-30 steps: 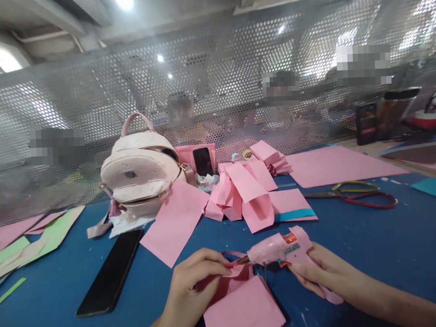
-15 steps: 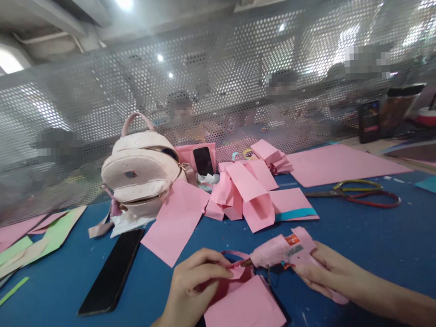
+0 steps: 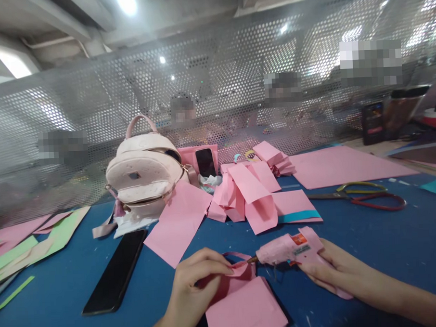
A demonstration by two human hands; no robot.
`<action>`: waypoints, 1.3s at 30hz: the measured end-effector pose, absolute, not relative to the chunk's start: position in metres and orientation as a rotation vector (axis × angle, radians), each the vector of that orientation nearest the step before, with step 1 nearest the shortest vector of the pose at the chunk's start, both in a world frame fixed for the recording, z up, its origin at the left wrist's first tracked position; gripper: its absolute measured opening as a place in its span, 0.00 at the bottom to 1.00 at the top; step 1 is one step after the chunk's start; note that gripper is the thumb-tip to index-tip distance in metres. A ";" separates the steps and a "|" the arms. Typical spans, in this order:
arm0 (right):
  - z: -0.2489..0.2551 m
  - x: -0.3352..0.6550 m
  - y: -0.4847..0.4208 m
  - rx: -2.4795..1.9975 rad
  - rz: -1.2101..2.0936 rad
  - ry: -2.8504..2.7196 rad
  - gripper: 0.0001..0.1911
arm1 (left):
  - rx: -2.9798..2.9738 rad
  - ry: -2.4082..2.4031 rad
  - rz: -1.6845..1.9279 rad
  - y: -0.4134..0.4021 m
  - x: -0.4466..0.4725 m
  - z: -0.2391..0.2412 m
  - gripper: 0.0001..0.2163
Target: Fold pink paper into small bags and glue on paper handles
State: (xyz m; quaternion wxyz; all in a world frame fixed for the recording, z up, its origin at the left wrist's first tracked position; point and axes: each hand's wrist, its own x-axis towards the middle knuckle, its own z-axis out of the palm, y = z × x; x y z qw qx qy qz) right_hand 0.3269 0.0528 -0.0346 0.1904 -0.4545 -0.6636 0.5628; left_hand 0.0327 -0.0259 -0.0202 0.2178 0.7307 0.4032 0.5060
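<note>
My left hand (image 3: pixel 199 285) pinches the upper edge of a folded pink paper bag (image 3: pixel 248 307), which lies near the table's front edge. A thin pink paper strip (image 3: pixel 240 254) loops up from the bag's top, just past my fingertips. In my right hand (image 3: pixel 334 269) is a pink glue gun (image 3: pixel 290 248), its handle wrapped by my fingers. The metal nozzle points left and sits at the bag's top edge, close to my left fingers. Whether it touches the paper I cannot tell.
Behind the bag lie folded pink papers (image 3: pixel 253 195), a pale pink backpack (image 3: pixel 144 169) and a pink sheet (image 3: pixel 348 165). Scissors (image 3: pixel 374 195) rest at the right. A black phone (image 3: pixel 116 271) and green paper sheets (image 3: pixel 64 233) are on the left. A perforated metal screen (image 3: pixel 222 105) stands behind.
The glue gun's nozzle has shifted slightly right along the bag's top edge with my right hand. My left hand keeps its pinch. The whole view has shifted a little.
</note>
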 end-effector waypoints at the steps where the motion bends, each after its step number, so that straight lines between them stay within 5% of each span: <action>1: -0.036 0.327 0.053 -1.291 1.566 -1.849 0.29 | 2.002 1.127 1.406 -0.026 0.032 -0.021 0.18; 39: -0.034 0.324 0.065 -0.871 1.569 -1.996 0.28 | 1.831 1.334 1.450 -0.026 0.033 -0.020 0.07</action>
